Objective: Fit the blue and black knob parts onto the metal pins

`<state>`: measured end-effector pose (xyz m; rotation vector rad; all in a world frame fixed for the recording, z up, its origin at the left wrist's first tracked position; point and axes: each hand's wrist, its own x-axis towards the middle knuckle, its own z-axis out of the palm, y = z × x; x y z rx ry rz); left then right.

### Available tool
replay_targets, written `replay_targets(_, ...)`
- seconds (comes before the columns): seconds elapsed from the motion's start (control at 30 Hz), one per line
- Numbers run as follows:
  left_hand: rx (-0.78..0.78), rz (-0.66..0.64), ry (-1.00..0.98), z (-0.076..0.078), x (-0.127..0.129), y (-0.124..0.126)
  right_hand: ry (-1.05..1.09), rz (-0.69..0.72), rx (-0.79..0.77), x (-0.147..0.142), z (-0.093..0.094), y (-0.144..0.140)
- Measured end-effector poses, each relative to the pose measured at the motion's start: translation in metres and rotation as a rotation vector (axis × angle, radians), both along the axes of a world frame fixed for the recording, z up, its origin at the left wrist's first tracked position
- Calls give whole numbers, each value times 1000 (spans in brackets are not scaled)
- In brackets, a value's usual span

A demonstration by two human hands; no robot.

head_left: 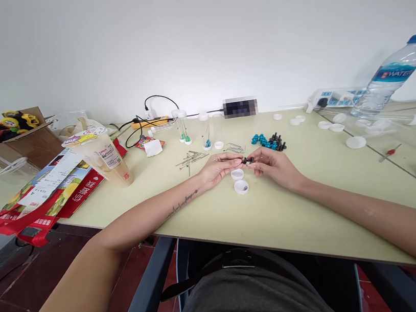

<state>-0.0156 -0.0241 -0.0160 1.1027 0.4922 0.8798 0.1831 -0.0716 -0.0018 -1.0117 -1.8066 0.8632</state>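
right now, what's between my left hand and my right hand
A small dark piece, held at the fingertips of both the left hand and the right hand, as the head view shows. Two white caps sit nearer you.

Person before me, bare arms both stretched forward. Left forearm (153, 208) ran in to the hands from about eight o'clock, elbow (106, 241) bent, inner side turned up, thin dark tattoo (182, 204) lengthwise. Left hand (221, 169): thumb and forefinger pinched, tips toward three, palm partly visible. Right forearm (354, 203) angled in from four, faint pale mark partway along. Right hand (273, 166): back uppermost, fingers curled, tips toward ten. Fingertips of both nearly met at twelve.
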Motion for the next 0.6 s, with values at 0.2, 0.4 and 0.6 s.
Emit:
replay_targets(0.2, 6, -15, -1, 1, 0, -2, -81, 21, -11, 1, 3, -1)
replay_targets(0.4, 4, -7, -3, -1, 0, 0, -39, 14, -8, 0, 1, 0)
replay_targets(0.6, 7, -3, 0, -1, 0, -1, -17, 2, -5, 0, 0, 0)
